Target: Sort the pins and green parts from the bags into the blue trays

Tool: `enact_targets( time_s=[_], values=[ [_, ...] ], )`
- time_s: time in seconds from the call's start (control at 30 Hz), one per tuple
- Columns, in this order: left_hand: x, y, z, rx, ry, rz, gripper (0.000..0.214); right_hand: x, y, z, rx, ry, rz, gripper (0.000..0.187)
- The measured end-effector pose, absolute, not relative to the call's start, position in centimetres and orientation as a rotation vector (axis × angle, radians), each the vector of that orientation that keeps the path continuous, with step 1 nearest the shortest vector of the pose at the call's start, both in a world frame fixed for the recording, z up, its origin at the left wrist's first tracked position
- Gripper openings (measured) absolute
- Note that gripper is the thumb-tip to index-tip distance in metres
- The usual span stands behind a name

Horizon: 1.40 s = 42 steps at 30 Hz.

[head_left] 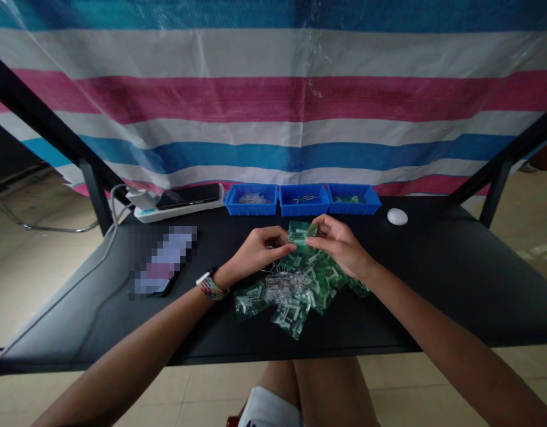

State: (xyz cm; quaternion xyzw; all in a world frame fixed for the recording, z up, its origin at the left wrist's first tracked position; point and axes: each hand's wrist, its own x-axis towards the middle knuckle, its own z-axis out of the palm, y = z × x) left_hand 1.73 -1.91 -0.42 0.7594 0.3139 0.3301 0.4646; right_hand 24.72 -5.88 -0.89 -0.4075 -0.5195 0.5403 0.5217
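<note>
Between my two hands I hold up a small clear-green plastic bag [301, 232] with pale pieces in it. My left hand [268, 248] pinches its left edge between thumb and fingers. On its right side, the thumb and fingers of my right hand [336, 242] are closed on it. Just below lies a heap of similar green bags [320, 290], with pale pieces inside them. Thin metal pins or screws [280, 281] show at the heap's left; their exact kind is too small to tell.
Three blue bins stand along the back: the left bin [251, 209], middle bin [304, 209] and right bin [353, 207], each holding small parts. A white power strip [149, 216] bears a dark phone [188, 196]. A blurred-out phone [164, 264] lies left; a white mouse [397, 217] sits right.
</note>
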Motion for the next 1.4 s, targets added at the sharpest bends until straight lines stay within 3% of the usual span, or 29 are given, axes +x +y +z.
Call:
enact_targets(
  time_s=[0.2, 0.53, 0.63, 0.8, 0.93, 1.1, 1.3, 1.4],
  values=[
    [1.5, -1.6, -1.1, 1.819, 0.761, 0.780, 0.038, 24.2, -6.1, -1.3, -0.938, -1.269, 1.389, 0.045],
    [1.7, -1.9, -0.7, 1.851, 0.759, 0.746, 0.041, 24.2, -6.3, -1.2, -0.960, -1.359, 1.328, 0.037],
    [1.5, -1.9, -0.5, 1.811, 0.761, 0.730, 0.048, 24.3, -6.5, -1.2, -0.994, -1.437, 1.154, 0.029],
    [1.4, -1.8, -0.3, 1.649, 0.748, 0.698, 0.067, 24.3, -7.0, -0.3, -0.989, -1.683, 0.567, 0.006],
    [1.7, -1.9, -0.2, 1.502, 0.661, 0.647, 0.062, 24.2, -7.5, 0.0, -0.893, -1.858, 0.305, 0.017],
    [2.1, -2.4, 0.3, 1.467, 0.657, 0.626, 0.038, 24.4, -7.6, -0.1, -0.856, -1.897, 0.188, 0.027],
    [2.2, -2.5, 0.4, 1.451, 0.634, 0.677, 0.034, 24.3, -7.7, 0.0, -0.892, -1.860, 0.173, 0.039],
    [2.1, -2.2, 0.2, 1.477, 0.661, 0.715, 0.034, 24.3, -7.5, -0.2, -0.951, -1.731, 0.351, 0.038]
  ],
)
